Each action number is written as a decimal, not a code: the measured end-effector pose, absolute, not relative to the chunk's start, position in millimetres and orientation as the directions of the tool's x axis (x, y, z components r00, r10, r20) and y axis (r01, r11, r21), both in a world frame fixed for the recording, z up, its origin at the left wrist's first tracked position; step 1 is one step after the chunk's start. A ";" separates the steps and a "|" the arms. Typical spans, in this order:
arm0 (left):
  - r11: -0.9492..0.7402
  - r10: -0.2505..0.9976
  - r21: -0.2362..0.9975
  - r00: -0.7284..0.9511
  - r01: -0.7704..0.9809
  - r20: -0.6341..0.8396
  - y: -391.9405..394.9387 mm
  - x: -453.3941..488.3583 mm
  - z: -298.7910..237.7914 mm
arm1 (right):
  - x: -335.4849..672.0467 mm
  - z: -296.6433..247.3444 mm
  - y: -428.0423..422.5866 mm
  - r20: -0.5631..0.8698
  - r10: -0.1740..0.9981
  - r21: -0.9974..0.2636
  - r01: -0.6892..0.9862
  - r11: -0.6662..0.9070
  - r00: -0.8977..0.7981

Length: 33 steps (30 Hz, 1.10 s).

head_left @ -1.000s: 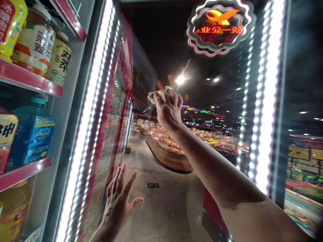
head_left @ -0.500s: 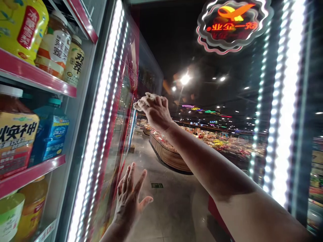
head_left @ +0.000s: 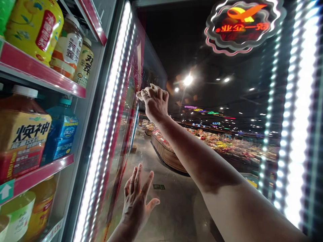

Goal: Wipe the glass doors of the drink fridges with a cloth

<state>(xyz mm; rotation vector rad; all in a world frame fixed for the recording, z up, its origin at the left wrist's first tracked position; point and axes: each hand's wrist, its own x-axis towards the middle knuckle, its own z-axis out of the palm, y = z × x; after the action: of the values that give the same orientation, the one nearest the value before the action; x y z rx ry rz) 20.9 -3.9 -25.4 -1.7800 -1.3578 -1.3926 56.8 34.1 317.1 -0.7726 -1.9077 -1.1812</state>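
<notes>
My right hand [head_left: 156, 102] is closed over a crumpled pale cloth [head_left: 141, 95], held at arm's length against the glass door [head_left: 202, 80]. The cloth's edge pokes out past the fingertips on the left side. Lower down, my left hand [head_left: 137, 198] is raised with its fingers spread, palm turned away from me. It holds nothing; whether the palm rests on the glass I cannot tell.
Bottled drinks such as a yellow bottle [head_left: 35, 30] and a blue bottle [head_left: 62, 131] stand on red-edged shelves [head_left: 45, 173] at left. Bright light strips [head_left: 106, 114] flank the glass. A lit sign [head_left: 243, 25] hangs above, with a wood-sided display stand [head_left: 169, 153] beyond.
My right hand with the cloth has moved slightly up and left against the background. The view has shifted, bringing more shelf into sight. My left hand stays spread.
</notes>
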 end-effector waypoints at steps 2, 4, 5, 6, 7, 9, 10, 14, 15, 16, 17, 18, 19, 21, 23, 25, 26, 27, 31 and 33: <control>-0.379 0.397 0.186 -0.023 0.907 0.918 -2.9 20.8 -26.2 | 47.1 312.0 36.5 0.772 0.110 0.538 0.736 0.412 -0.626; -0.384 0.393 0.193 -0.029 0.903 0.919 -2.0 21.2 -26.8 | 37.3 305.2 39.0 0.647 0.117 0.646 0.624 0.441 -0.753; -0.386 0.391 0.196 -0.033 0.901 0.920 -1.7 21.4 -27.1 | 32.9 303.2 40.2 0.604 0.119 0.675 0.585 0.451 -0.788; -0.390 0.387 0.197 -0.034 0.900 0.922 -1.5 21.5 -27.2 | 28.9 302.7 41.2 0.595 0.119 0.679 0.576 0.455 -0.795; -0.392 0.382 0.194 -0.033 0.899 0.924 -1.6 21.4 -27.2 | 25.2 303.6 42.1 0.621 0.114 0.662 0.597 0.453 -0.776; -0.394 0.375 0.185 -0.027 0.900 0.927 -2.1 21.0 -27.0 | 17.6 307.1 43.8 0.724 0.102 0.584 0.685 0.435 -0.682; -0.395 0.374 0.179 -0.020 0.901 0.927 -2.5 20.7 -26.8 | 13.5 308.2 44.7 0.766 0.097 0.545 0.722 0.425 -0.635; -0.382 0.376 0.181 -0.026 0.906 0.926 -4.3 19.4 -25.4 | -4.0 302.9 49.3 0.714 0.086 0.598 0.670 0.440 -0.694; -0.377 0.378 0.183 -0.030 0.908 0.925 -4.6 19.1 -25.1 | -7.6 301.1 50.4 0.673 0.083 0.632 0.630 0.452 -0.735; -0.374 0.381 0.186 -0.032 0.909 0.924 -4.7 19.0 -24.7 | -10.6 300.1 51.4 0.645 0.080 0.652 0.602 0.461 -0.760; -0.372 0.385 0.189 -0.034 0.909 0.922 -4.7 19.0 -24.5 | -13.0 300.1 52.2 0.638 0.078 0.656 0.594 0.466 -0.766; -0.375 0.387 0.189 -0.033 0.908 0.922 -4.6 19.2 -24.3 | -15.0 300.9 52.8 0.652 0.077 0.645 0.605 0.467 -0.754; -0.380 0.385 0.190 -0.032 0.905 0.923 -4.3 19.7 -24.3 | -16.7 302.0 53.4 0.681 0.074 0.623 0.629 0.465 -0.729; -0.394 0.376 0.208 -0.050 0.895 0.925 -3.5 21.3 -24.7 | -19.8 302.8 54.3 0.736 0.065 0.577 0.676 0.458 -0.674; -0.412 0.373 0.239 -0.077 0.879 0.925 -2.9 23.7 -25.5 | -22.8 300.1 55.6 0.726 0.066 0.587 0.667 0.459 -0.684; -0.424 0.377 0.265 -0.098 0.866 0.921 -2.4 25.8 -26.7 | -25.1 296.7 57.1 0.644 0.069 0.653 0.595 0.469 -0.762; -0.427 0.377 0.271 -0.102 0.863 0.920 -2.1 26.6 -27.3 | -25.8 296.3 57.7 0.597 0.069 0.685 0.554 0.473 -0.799; -0.427 0.377 0.275 -0.106 0.861 0.920 -1.8 27.1 -27.9 | -26.3 297.4 58.2 0.567 0.069 0.706 0.527 0.472 -0.821; -0.429 0.381 0.288 -0.118 0.856 0.917 0.1 27.2 -29.7 | -29.1 311.8 57.8 0.689 0.077 0.632 0.650 0.423 -0.720; -0.434 0.380 0.287 -0.115 0.854 0.918 1.2 26.8 -30.1 | -32.1 316.2 56.6 0.757 0.083 0.570 0.717 0.402 -0.648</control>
<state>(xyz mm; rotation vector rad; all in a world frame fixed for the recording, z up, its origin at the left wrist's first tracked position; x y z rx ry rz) 26.8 1.2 -30.1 -1.7550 -1.3595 -1.5693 -32.1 56.6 316.2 -0.6796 -2.0139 -1.2591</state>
